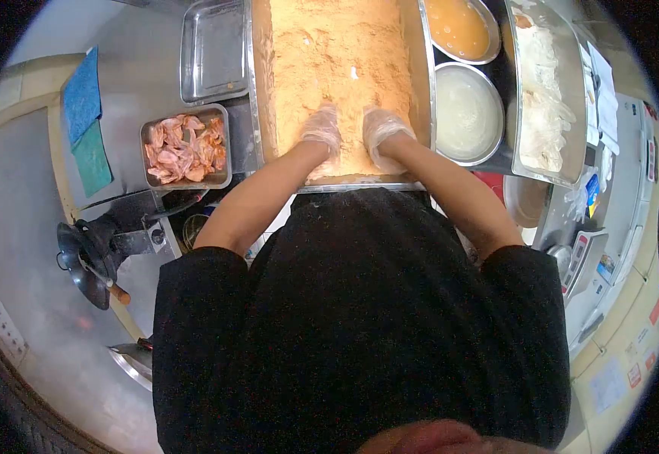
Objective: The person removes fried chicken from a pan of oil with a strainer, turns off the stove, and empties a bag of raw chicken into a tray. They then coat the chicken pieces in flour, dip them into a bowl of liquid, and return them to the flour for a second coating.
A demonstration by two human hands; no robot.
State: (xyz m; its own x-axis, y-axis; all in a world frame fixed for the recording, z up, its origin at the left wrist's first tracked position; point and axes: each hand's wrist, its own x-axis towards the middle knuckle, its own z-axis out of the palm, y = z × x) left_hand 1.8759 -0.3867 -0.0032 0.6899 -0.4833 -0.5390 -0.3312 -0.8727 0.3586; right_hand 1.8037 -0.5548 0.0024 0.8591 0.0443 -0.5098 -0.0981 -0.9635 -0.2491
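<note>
A large metal tray (pixel 430 83) in front of my body holds a thick layer of orange-tan breading crumbs (pixel 341 57). Both my hands wear clear plastic gloves and are down in the crumbs near the tray's close end. My left hand (pixel 322 129) is left of centre, and my right hand (pixel 382 130) is a short way to its right. The crumbs and gloves hide the fingers, so whether anything is in them does not show. A small white bit lies on the crumbs ahead of the hands.
To the left stand a pan of raw chicken wings (pixel 186 147) and a bare metal pan (pixel 214 49). On the right are a bowl of orange liquid (pixel 459 29), a bowl of whitish liquid (pixel 468 113) and a tray of white flour (pixel 542 98). A wok (pixel 83 261) sits lower left.
</note>
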